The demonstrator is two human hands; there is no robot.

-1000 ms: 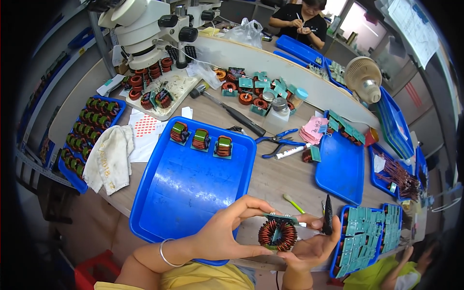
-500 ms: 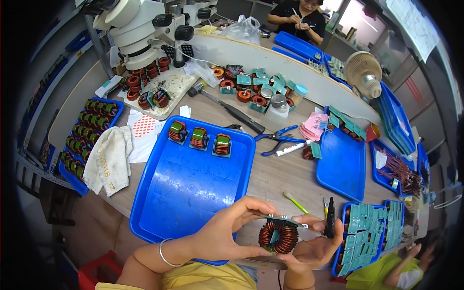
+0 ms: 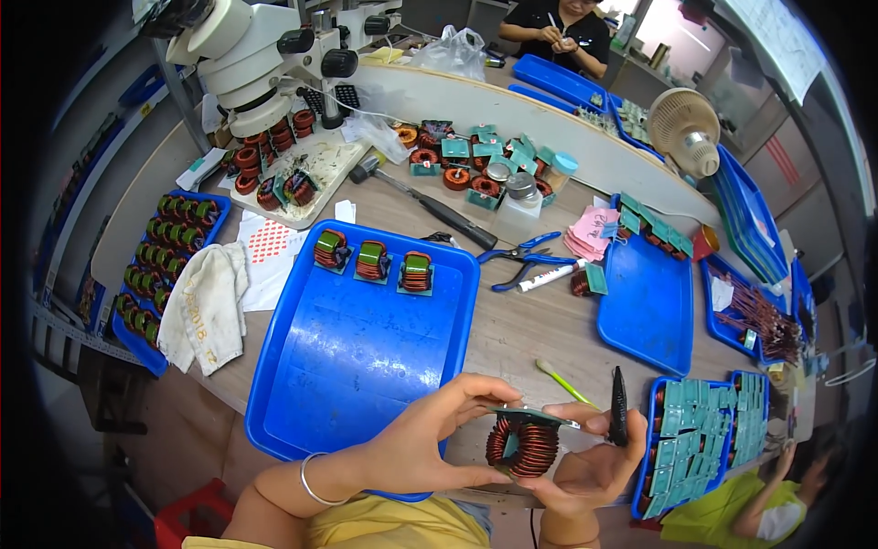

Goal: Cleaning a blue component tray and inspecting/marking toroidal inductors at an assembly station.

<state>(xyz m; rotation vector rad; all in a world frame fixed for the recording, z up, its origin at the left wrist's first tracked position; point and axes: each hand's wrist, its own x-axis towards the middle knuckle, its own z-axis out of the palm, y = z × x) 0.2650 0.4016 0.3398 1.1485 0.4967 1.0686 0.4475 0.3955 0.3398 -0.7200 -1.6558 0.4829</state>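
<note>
One wire coil (image 3: 536, 448) held, three green-topped coils (image 3: 372, 261) in a blue tray (image 3: 357, 357)
The left hand (image 3: 422, 448) and right hand (image 3: 590, 467) grip the ridged ring near the smooth plastic tray; the right also holds one pointed black tool (image 3: 619, 407).

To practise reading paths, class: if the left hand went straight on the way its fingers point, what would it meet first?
The left hand would first push against the copper coil in its grip; beyond that, the right hand seems next, though depth is unclear.
</note>
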